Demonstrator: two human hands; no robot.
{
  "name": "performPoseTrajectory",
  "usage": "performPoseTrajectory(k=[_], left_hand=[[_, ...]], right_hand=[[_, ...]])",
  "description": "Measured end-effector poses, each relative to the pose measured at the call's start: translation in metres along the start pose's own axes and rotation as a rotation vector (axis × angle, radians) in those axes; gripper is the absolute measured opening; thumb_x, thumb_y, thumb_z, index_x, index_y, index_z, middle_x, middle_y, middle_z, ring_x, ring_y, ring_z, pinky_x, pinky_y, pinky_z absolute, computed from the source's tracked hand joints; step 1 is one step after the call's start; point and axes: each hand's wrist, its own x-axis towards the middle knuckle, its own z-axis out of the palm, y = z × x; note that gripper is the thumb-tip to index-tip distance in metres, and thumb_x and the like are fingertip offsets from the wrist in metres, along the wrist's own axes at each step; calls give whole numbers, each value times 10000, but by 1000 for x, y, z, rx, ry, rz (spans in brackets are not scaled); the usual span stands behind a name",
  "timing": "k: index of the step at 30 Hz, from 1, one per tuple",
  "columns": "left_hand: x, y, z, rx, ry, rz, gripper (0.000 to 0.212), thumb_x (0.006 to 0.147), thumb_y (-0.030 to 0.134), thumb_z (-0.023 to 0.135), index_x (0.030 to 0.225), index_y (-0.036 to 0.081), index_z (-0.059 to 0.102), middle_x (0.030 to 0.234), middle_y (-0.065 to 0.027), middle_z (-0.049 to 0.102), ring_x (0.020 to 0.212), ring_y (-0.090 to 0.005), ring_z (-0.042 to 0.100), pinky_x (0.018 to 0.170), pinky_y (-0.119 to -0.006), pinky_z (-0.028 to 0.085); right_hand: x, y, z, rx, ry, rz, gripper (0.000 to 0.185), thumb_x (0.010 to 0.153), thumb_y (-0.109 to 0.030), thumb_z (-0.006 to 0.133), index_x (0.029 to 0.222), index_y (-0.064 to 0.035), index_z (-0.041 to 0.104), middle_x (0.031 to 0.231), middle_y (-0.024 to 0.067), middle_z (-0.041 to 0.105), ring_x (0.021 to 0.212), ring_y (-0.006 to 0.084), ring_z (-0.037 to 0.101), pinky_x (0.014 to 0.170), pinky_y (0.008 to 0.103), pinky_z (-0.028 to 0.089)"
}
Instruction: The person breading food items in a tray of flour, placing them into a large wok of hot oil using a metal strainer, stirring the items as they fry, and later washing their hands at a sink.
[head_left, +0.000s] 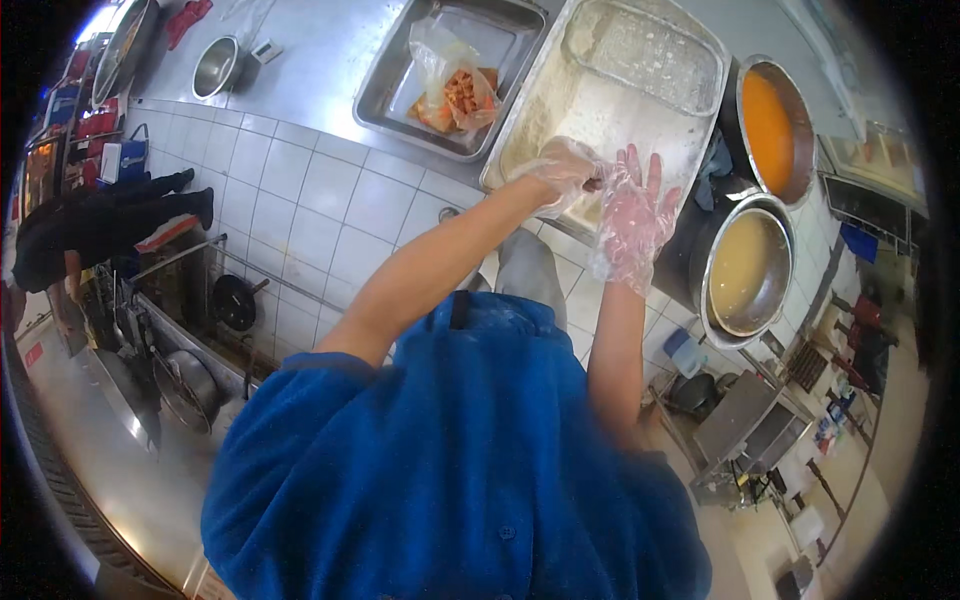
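My left hand (564, 171), in a clear plastic glove, has its fingers bent together at the thumb side of my right hand. They appear to pinch the loose plastic glove (609, 174) there; the fingertips are partly hidden. My right hand (637, 214) wears this clear, wrinkled glove, palm up with fingers spread, and holds nothing. Both hands are over the near edge of a large white tub (600, 124) with pale powdery residue. A wire-mesh basket (645, 64) lies at the tub's far end.
Left of the tub, a steel tray (386, 97) holds a plastic bag (442, 56) with reddish food pieces. On the right stand pots of orange liquid (769, 127) and pale yellow liquid (742, 262). A steel bowl (216, 69) is on the counter. Another person (90, 225) stands far left.
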Motion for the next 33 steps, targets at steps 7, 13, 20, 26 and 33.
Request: performPoseTrajectory(k=[7,13,20,26,33], left_hand=[[42,-25,1,878,249,251,197,851,246,626,913,74,697,847,-94,684,771,-225,640,682,-366,471],[13,51,17,-697,-248,-286,456,922,292,629,1259,-6,548,1293,-144,558,1211,-249,501,994,-398,410],[72,55,17,-378,-16,-56,271,849,217,710,982,-19,689,904,-117,688,793,-192,670,646,-323,523],[105,11,-14,113,-143,255,319,850,294,688,976,1,698,954,-125,687,797,-207,649,690,-347,522],[96,2,80,165,234,177,350,834,435,576,782,116,711,806,-109,693,736,-292,643,687,-427,504]], right_hand=[[-21,4,19,-128,69,-76,654,992,-473,383,1491,-76,237,1499,244,274,1354,374,337,1106,453,330],[-4,-5,-15,154,-49,26,649,976,-529,369,1458,-97,325,1482,200,342,1353,386,332,1102,514,310],[12,-29,-5,293,-201,143,635,957,-502,443,1419,-69,399,1476,195,356,1334,398,360,1106,518,309],[26,-47,-13,105,-65,145,613,953,-516,434,1419,-119,406,1501,169,345,1326,396,377,1085,534,319],[46,-77,-75,-15,-381,402,556,1003,-431,384,1456,-109,358,1462,71,428,1259,273,457,1053,481,362]])
